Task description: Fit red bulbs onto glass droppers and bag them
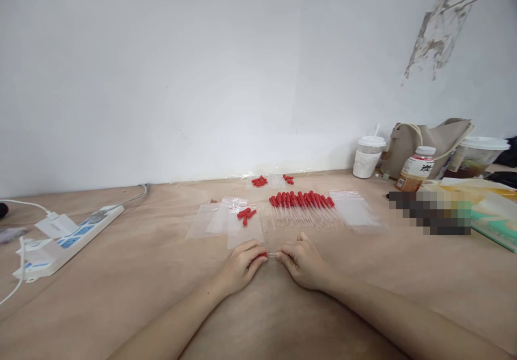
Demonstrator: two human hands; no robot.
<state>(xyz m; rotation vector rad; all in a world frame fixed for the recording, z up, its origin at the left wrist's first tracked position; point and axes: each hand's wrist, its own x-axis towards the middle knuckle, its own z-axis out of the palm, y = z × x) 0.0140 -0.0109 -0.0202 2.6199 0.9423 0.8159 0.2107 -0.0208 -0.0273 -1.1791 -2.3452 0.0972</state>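
Low over the brown table, my left hand (243, 265) pinches a red rubber dropper bulb (264, 254); mostly its end shows past the fingertips. From the right, my right hand (301, 260) is closed on a thin clear tube (272, 255) that spans the short gap to the bulb. Whether the tube sits inside the bulb is hidden. Beyond my hands lies a row of droppers (302, 201) with red bulbs and clear stems. Several loose red bulbs (245, 216) rest on a clear zip bag (242, 239) left of the row, and a few bare clear tubes (264, 221) lie between.
More zip bags (355, 212) lie right of the row; further red bulbs (259, 181) are near the wall. A power strip (76, 241) with cables sits at left. At right stand a lidded cup (367, 158), a bottle (416, 169), a grey bag (436, 145) and a green packet (495, 220).
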